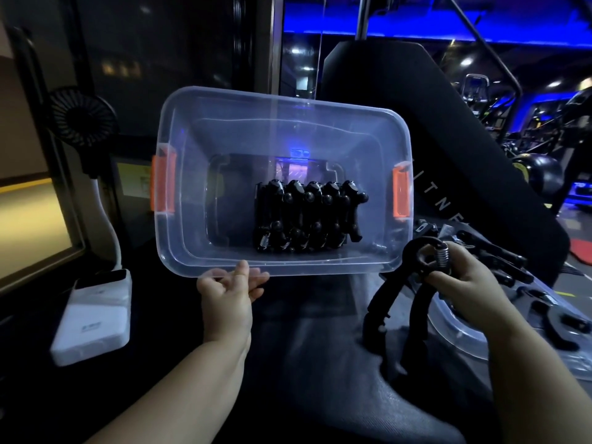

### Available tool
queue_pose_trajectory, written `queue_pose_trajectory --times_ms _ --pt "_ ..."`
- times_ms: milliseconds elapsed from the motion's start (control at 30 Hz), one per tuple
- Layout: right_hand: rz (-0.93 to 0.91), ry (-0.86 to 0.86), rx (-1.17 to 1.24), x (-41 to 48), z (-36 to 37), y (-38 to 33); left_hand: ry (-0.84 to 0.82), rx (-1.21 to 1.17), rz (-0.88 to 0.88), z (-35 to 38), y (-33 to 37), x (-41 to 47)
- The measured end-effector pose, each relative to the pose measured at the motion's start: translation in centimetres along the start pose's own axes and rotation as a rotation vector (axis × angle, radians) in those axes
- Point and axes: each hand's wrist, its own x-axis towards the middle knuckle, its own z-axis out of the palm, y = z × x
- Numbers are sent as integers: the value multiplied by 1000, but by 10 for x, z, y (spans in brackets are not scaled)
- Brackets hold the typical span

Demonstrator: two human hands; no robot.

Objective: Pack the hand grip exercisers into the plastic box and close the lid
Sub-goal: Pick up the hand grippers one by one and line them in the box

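Left hand point(224, 302) pinches plastic box point(282, 123) rim; right hand point(464, 283) grips one exerciser point(384, 293); black pad point(400, 91) reads "ITNE".

Only legible bit: pale letters "ITNE" on the black pad point(448, 155) right of the box point(179, 187), rest cut off. Power bank point(96, 318) sticker and yellowish label point(133, 182) are too blurry.

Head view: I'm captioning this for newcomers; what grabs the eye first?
The clear plastic box with orange latches fills the middle, held by the left hand at its near rim. A row of black exercisers lies inside; the right hand grips another exerciser at lower right.
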Motion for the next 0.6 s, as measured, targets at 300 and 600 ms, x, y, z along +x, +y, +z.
queue_pose_trajectory --times_ms 300,600 --pt "-45 30 5 -4 -3 -5 4 -13 0 1 0 1" --pt "-77 -52 109 -9 5 -14 -3 -15 -21 -1 -1 1"
